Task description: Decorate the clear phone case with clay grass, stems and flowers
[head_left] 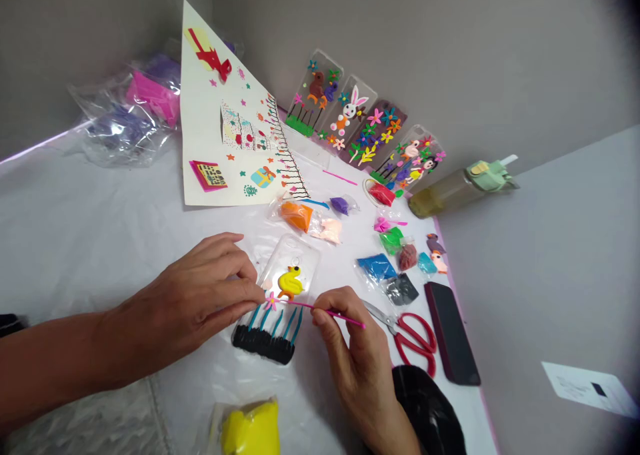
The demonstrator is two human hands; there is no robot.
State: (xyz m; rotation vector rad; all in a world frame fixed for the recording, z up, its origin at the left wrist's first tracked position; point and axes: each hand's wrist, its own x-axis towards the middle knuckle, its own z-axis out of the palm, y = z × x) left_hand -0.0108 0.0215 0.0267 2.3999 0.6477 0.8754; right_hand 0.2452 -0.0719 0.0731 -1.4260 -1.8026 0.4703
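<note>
A clear phone case (pixel 310 258) lies tilted on the table, bearing a yellow clay duck (pixel 290 283), thin blue clay stems and a black clay strip (pixel 263 345) along its near end. A small pink clay flower (pixel 271 301) sits at the top of the stems. My right hand (pixel 357 355) pinches a thin pink modelling tool (pixel 345 319), its tip reaching to the flower. From the left, my left hand (pixel 215 288) comes over the case's edge, thumb and forefinger closed together beside the flower. Whatever lies between those fingertips is hidden.
Red-handled scissors (pixel 415 341) and a dark phone (pixel 451 333) lie right of my right hand. Clay packets, including orange (pixel 296 216) and blue (pixel 377 267), lie beyond. Decorated cases (pixel 345 113), a card (pixel 200 121) and a bottle (pixel 450 191) stand behind. Yellow clay (pixel 253 428) lies nearest.
</note>
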